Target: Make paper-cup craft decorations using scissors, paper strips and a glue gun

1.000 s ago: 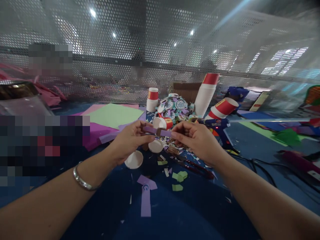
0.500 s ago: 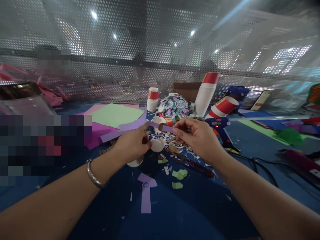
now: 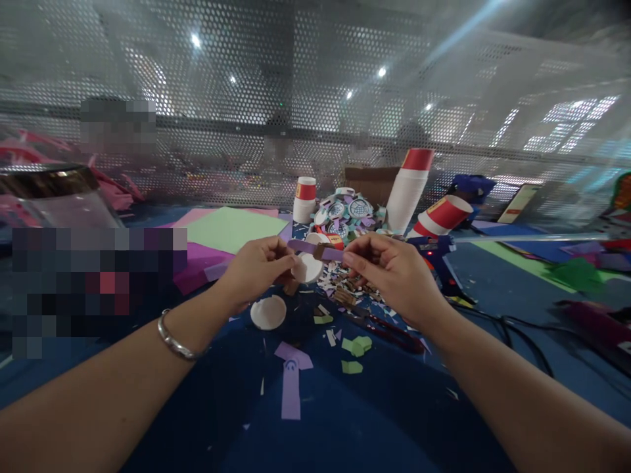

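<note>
Between finger and thumb, my left hand pinches a white paper disc. My right hand is closed on the right end of a purple paper strip, which has a small brown cardboard piece around or on its middle. The strip's left end lies just above the disc, near my left fingertips; whether they touch, I cannot tell. Another white disc, torn at its top edge, rests on the blue table below my left hand. Closer to me lies a purple paper strip with a smiley drawing.
Paper scraps and red-handled scissors lie past my hands. Behind are a pile of decorated discs and stacked cups. A blue glue gun with cables stands right. Coloured sheets lie left, near a lidded jar.
My left hand has lifted the white disc up and away from me, to the purple strip. The torn disc on the table is now uncovered. My right hand has stayed nearly still.
</note>
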Available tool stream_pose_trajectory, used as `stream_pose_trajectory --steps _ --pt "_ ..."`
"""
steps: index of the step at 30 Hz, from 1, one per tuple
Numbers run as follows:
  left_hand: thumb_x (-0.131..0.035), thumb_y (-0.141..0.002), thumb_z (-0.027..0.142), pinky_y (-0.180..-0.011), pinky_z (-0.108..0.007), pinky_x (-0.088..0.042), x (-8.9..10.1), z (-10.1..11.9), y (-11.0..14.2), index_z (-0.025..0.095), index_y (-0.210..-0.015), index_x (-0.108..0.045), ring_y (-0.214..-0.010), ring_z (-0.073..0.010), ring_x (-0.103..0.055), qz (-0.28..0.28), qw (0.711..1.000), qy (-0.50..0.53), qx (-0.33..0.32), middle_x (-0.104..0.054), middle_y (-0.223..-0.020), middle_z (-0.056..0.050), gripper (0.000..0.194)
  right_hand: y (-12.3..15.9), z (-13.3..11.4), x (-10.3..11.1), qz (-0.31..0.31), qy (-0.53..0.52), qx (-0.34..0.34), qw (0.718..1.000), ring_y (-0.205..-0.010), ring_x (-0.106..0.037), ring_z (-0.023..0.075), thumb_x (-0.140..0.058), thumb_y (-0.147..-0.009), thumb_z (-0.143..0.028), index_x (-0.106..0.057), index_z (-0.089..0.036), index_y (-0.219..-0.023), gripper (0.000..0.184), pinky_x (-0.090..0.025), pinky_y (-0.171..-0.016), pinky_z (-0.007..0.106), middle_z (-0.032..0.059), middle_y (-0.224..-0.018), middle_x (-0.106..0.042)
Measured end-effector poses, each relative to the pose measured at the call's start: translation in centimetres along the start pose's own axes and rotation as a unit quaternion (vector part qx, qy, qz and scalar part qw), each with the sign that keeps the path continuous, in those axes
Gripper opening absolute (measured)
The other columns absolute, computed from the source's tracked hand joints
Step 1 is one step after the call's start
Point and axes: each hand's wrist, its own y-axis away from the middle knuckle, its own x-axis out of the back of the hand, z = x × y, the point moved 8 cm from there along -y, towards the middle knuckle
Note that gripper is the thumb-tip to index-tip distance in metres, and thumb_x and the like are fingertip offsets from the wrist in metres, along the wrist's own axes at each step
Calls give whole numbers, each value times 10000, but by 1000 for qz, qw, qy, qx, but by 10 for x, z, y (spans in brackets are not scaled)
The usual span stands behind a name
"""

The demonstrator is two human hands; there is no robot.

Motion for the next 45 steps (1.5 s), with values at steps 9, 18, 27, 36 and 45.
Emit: stream_pose_trajectory --steps 9,18,27,36,45 --pt "-696 -807 255 -593 -279 -543 -9 0 10 157 -881 -643 -676 -160 -652 -61 976 179 110 -697 -812 -60 134 1 -4 -3 -14 9 19 1000 -632 -576 133 -643 -861 -308 -636 -218 -844 91 -497 -579 293 -6 -725 -583" --pt "-703 -804 167 -458 -144 -468 -17 -11 17 133 -815 -702 -504 -69 -572 -122 939 237 217 -660 -689 -21 35 14 -32 -11 -18 142 188 972 -818 -655 167 -630 -890 -211 -691 -233 -932 78 -522 -729 306 25 -887 -704" --pt "-641 -840 146 -466 -139 -533 -14 -4 21 131 -957 -694 -549 -86 -638 -229 916 258 206 -711 -807 -32 129 26 -53 -24 -75 157 288 942 -874 -673 175 -596 -896 -123 -703 -190 -956 140 -549 -793 329 64 -910 -709" --pt "-749 -726 152 -503 -175 -531 -23 -3 25 130 -933 -687 -571 -100 -644 -285 910 239 186 -707 -798 -27 217 31 -56 -33 -113 189 307 926 -891 -673 175 -572 -915 -127 -706 -150 -981 152 -545 -788 309 102 -979 -702" --pt "-767 -639 25 -696 -221 -501 -26 0 23 133 -885 -662 -715 -122 -676 -254 931 217 147 -715 -785 -8 289 20 -32 -32 -145 163 147 965 -814 -655 167 -562 -868 -151 -649 -179 -1090 240 -543 -649 271 76 -1010 -688"
